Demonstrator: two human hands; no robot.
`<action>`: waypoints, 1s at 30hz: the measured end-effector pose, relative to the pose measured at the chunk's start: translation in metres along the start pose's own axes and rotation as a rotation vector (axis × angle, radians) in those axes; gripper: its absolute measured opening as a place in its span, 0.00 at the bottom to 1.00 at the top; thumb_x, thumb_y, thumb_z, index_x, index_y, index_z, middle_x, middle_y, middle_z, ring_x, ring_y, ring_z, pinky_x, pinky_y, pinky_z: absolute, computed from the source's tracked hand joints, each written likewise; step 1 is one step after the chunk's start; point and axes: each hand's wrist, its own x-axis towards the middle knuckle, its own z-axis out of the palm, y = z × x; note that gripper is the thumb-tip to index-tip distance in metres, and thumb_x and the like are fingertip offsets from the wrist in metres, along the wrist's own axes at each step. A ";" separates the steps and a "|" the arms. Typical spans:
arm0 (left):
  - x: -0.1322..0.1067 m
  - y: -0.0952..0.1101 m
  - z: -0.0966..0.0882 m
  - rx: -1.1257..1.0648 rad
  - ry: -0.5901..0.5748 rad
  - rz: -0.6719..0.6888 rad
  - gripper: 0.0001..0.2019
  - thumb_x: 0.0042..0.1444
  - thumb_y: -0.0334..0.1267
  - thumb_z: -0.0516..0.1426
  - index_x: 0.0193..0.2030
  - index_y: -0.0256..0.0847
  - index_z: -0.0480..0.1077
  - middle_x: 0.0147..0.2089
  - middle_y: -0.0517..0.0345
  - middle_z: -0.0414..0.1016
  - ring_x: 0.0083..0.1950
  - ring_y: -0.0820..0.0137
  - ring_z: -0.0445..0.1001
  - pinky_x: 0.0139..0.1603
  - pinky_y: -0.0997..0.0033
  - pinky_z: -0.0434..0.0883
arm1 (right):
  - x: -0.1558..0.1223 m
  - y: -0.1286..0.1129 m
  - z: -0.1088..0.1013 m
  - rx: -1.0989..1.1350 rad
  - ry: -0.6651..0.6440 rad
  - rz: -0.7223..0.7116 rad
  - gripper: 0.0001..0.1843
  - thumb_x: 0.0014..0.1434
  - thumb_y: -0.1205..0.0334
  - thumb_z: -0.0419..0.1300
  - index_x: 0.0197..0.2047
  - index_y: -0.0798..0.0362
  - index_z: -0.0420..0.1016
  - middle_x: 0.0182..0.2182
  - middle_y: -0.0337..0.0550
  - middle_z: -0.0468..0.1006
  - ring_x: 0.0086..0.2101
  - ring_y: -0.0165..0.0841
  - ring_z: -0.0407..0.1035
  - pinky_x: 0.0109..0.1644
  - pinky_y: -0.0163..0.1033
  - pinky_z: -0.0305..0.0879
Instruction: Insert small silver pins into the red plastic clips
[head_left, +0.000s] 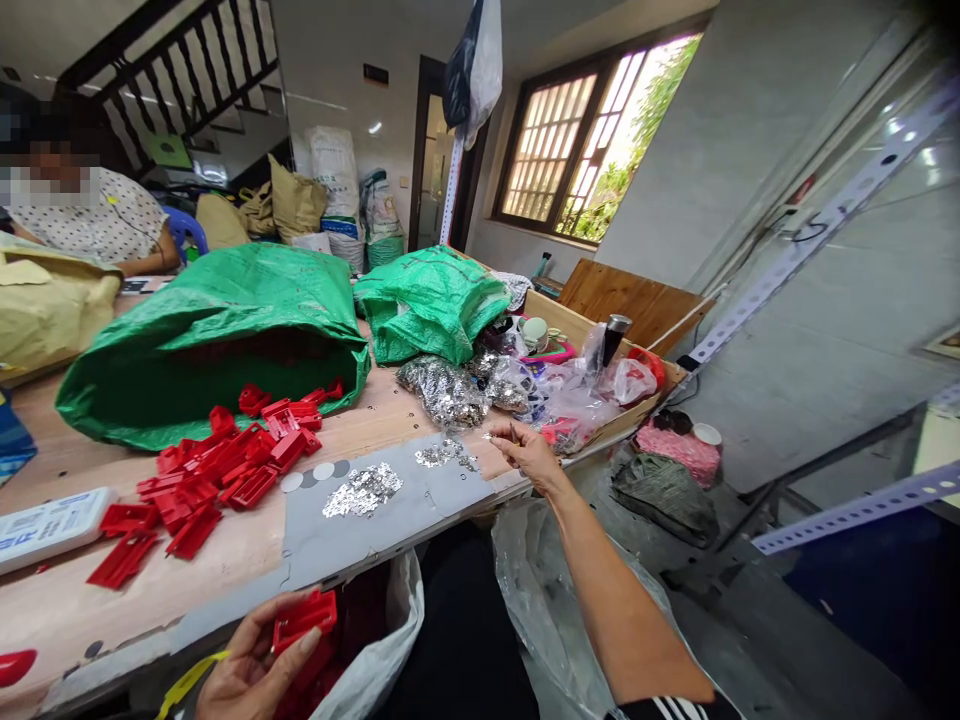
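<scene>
My left hand [251,665] is closed around a red plastic piece [306,617] with a hollow in it, low in front of the table edge. Just under it, more red pieces lie in a white sack [409,610]. At the table's right, my right hand [531,457] pinches a small shiny metal piece [487,437]; a thin dark stick-like thing shows at its fingers. Left of this hand are a small scatter of silver metal pieces [444,453] and a larger pile of silver metal pieces [364,490], both on a grey sheet [322,540].
A heap of red plastic pieces [217,470] spills before an open green sack [217,300]. Bags of silver pieces [442,390] lie beside a wooden tray [637,412] of mixed things. A clear plastic bag [517,560] hangs below the edge. Another person [97,215] sits at far left.
</scene>
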 end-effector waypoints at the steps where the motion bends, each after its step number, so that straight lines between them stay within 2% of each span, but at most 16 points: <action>1: 0.000 0.001 0.000 0.016 0.002 0.030 0.32 0.27 0.43 0.72 0.43 0.44 0.69 0.38 0.58 0.82 0.36 0.61 0.81 0.31 0.72 0.79 | -0.001 -0.002 0.004 -0.010 -0.016 -0.012 0.21 0.44 0.49 0.66 0.37 0.56 0.73 0.18 0.31 0.63 0.18 0.23 0.53 0.20 0.30 0.48; 4: 0.003 0.005 -0.001 0.063 -0.003 0.146 0.31 0.32 0.43 0.70 0.46 0.43 0.68 0.42 0.56 0.81 0.41 0.61 0.80 0.37 0.72 0.78 | -0.006 -0.010 0.020 -0.045 -0.075 -0.050 0.20 0.47 0.49 0.65 0.38 0.56 0.74 0.20 0.33 0.67 0.19 0.24 0.56 0.21 0.31 0.51; 8: 0.006 0.013 -0.003 0.175 -0.021 0.305 0.23 0.39 0.40 0.68 0.42 0.41 0.68 0.42 0.54 0.80 0.44 0.63 0.79 0.44 0.69 0.77 | -0.013 -0.016 0.038 -0.205 -0.155 -0.160 0.17 0.50 0.49 0.62 0.37 0.54 0.75 0.29 0.41 0.75 0.25 0.28 0.64 0.26 0.33 0.60; 10: 0.008 0.016 -0.004 0.196 -0.034 0.408 0.20 0.41 0.39 0.67 0.42 0.41 0.68 0.42 0.54 0.80 0.44 0.64 0.79 0.49 0.66 0.75 | -0.014 -0.013 0.044 -0.274 -0.148 -0.187 0.17 0.51 0.49 0.62 0.37 0.54 0.74 0.30 0.42 0.76 0.25 0.29 0.65 0.27 0.33 0.61; 13: 0.011 0.018 -0.007 0.237 -0.055 0.485 0.17 0.45 0.38 0.65 0.43 0.41 0.68 0.44 0.55 0.79 0.45 0.66 0.78 0.51 0.64 0.74 | -0.011 -0.002 0.046 -0.375 -0.118 -0.191 0.16 0.50 0.50 0.61 0.36 0.54 0.74 0.30 0.43 0.76 0.27 0.31 0.67 0.27 0.33 0.63; 17: 0.012 0.015 -0.010 0.328 -0.037 0.564 0.16 0.48 0.37 0.63 0.44 0.42 0.68 0.46 0.54 0.78 0.47 0.64 0.77 0.53 0.61 0.73 | -0.007 0.013 0.035 -0.484 -0.016 -0.146 0.15 0.51 0.51 0.59 0.36 0.53 0.74 0.31 0.44 0.78 0.28 0.34 0.70 0.30 0.36 0.65; 20: 0.012 0.014 -0.011 0.425 0.007 0.604 0.16 0.48 0.38 0.63 0.45 0.42 0.70 0.46 0.53 0.79 0.47 0.62 0.78 0.53 0.59 0.73 | -0.005 0.019 0.020 -0.619 0.113 -0.131 0.14 0.50 0.53 0.57 0.35 0.53 0.75 0.32 0.46 0.79 0.30 0.36 0.72 0.34 0.39 0.65; 23: 0.013 0.013 -0.012 0.502 0.028 0.631 0.15 0.48 0.38 0.63 0.45 0.44 0.72 0.46 0.53 0.79 0.48 0.61 0.77 0.53 0.59 0.72 | -0.003 0.024 0.005 -0.756 0.199 -0.129 0.14 0.49 0.53 0.57 0.35 0.53 0.76 0.30 0.46 0.79 0.29 0.37 0.71 0.34 0.39 0.64; 26: 0.014 0.012 -0.014 0.558 0.002 0.654 0.15 0.50 0.38 0.62 0.46 0.45 0.71 0.48 0.53 0.78 0.48 0.62 0.77 0.53 0.61 0.72 | 0.000 0.030 -0.006 -0.830 0.212 -0.107 0.15 0.49 0.53 0.57 0.35 0.53 0.76 0.28 0.46 0.79 0.28 0.37 0.71 0.33 0.39 0.62; 30: 0.015 0.011 -0.016 0.554 -0.012 0.615 0.15 0.50 0.38 0.61 0.46 0.44 0.71 0.47 0.54 0.78 0.47 0.63 0.77 0.52 0.62 0.73 | 0.004 0.031 -0.012 -0.916 0.189 -0.062 0.15 0.48 0.58 0.56 0.37 0.53 0.76 0.30 0.46 0.79 0.30 0.38 0.71 0.35 0.39 0.62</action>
